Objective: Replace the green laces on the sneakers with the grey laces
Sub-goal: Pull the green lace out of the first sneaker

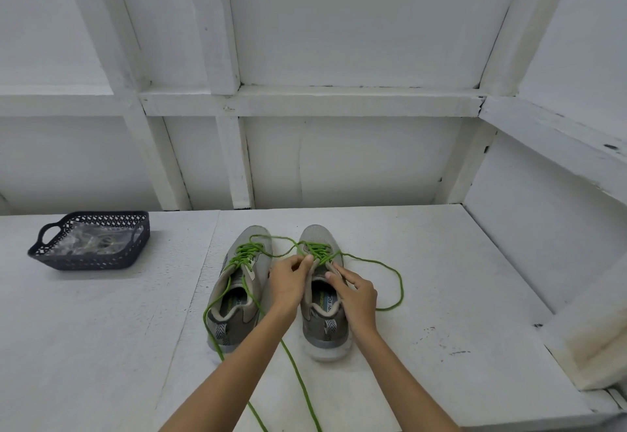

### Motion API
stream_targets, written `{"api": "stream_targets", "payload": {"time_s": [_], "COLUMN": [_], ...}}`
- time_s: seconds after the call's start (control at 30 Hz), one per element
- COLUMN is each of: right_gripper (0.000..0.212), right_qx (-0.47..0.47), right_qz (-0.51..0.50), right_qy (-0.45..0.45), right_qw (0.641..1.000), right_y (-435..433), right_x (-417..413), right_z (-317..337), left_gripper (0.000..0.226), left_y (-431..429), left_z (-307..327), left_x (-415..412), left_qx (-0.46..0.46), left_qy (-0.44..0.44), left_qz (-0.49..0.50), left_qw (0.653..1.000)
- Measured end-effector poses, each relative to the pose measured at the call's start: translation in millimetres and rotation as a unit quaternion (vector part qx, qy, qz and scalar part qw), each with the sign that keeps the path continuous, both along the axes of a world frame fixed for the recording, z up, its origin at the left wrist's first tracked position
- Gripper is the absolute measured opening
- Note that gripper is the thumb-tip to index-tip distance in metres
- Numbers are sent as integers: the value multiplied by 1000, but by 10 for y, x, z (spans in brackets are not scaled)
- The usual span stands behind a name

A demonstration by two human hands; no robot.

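— Fingers (pixel 308 259) first: what are they doing?

— On the left hand (pixel 288 284) the thumb and forefinger are closed in a pinch on the green lace (pixel 317 249) of the right sneaker (pixel 322 326), at the left row of eyelets. The right hand (pixel 358 297) pinches the same lace at the opposite row, its other fingers loosely curled over the collar.

— And nearest the camera?

— Two loose green tails run off the bottom edge across the white table (pixel 441 279). Both belong to the second green lace (pixel 246 255), the one on the left sneaker (pixel 234 316).

— How do the shoes sit?

— Side by side, heels toward the person, toes pointing away, both upright. Each is threaded in green over the tongue (the top eyelets look slack). One tail of the right shoe's lace loops wide over the table on the right; another crosses to the left sneaker's toe.

— Anything further back?

— A dark perforated basket (pixel 91 262) stands well apart at the far left, with clear packets (pixel 95 241) inside; what they hold cannot be made out. Behind everything rises a white panelled wall (pixel 339 160).
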State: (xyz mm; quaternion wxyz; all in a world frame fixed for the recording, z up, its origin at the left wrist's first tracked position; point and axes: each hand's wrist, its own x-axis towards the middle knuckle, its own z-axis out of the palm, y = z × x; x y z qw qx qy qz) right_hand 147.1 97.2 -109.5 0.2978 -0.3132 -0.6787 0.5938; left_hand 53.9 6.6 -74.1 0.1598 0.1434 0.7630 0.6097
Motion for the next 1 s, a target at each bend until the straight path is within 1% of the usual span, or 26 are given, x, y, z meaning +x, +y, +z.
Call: {"api": "stream_targets", "payload": {"time_s": [0.07, 0.17, 0.2, 0.27, 0.33, 0.4, 0.47, 0.53, 0.63, 0.7, 0.77, 0.83, 0.9, 0.93, 1.0], "right_gripper": [29, 29, 29, 29, 30, 30, 30, 30, 30, 30, 29, 25, 14, 14, 24], "right_qx": [-1, 4, 4, 5, 5, 6, 7, 10, 5, 6, 5, 2, -18, -31, -47], "right_qz": [2, 5, 5, 2, 1, 4, 8, 7, 3, 2, 4, 6, -5, -16, -28], "right_qy": [-1, -2, -2, -4, -5, -6, -8, -9, -7, -9, -10, -6, 1, 2, -13], "right_qw": [1000, 1000, 1000, 1000, 1000, 1000, 1000, 1000, 1000, 1000, 1000, 1000, 1000, 999, 998], "right_y": [3, 10, 11, 6, 0, 2, 6, 8, 3, -1, 4, 1, -9, -6, 34], "right_x": [0, -2, -3, -1, 2, 1, 1, 4, 4, 2, 5, 16, 11, 2, -30], "right_z": [-1, 0, -3, -3, -3, -1, 9, 13, 4, 1, 13, 24, 47, 67, 114], "left_gripper": [32, 24, 22, 20, 23, 26, 23, 24, 20, 16, 19, 23, 28, 31, 36], "left_y": [-10, -15, -18, -18, -15, -13, -23, -45, -111, -163, -199, -216, -220, -217, -210], "left_z": [21, 86, 92, 82, 52, 77, 125, 149, 192, 252, 300, 310, 273, 246, 187], "left_x": [-25, -35, -31, -17, -7, -9, -38, -107, -217, -289, -341, -355, -346, -337, -306], "left_qx": [13, 41, 43, 30, 12, 25, 64, 81, 48, 17, -54, -146, -211, -230, -257], "left_qy": [-11, -6, -5, -11, -7, 1, -9, -9, 18, 67, 136, 176, 175, 163, 153], "left_qz": [18, 71, 69, 28, 0, 31, 86, 96, 85, 100, 88, 33, -27, -45, -62], "left_qw": [1000, 997, 997, 999, 1000, 999, 994, 992, 995, 993, 985, 973, 961, 958, 952]}}
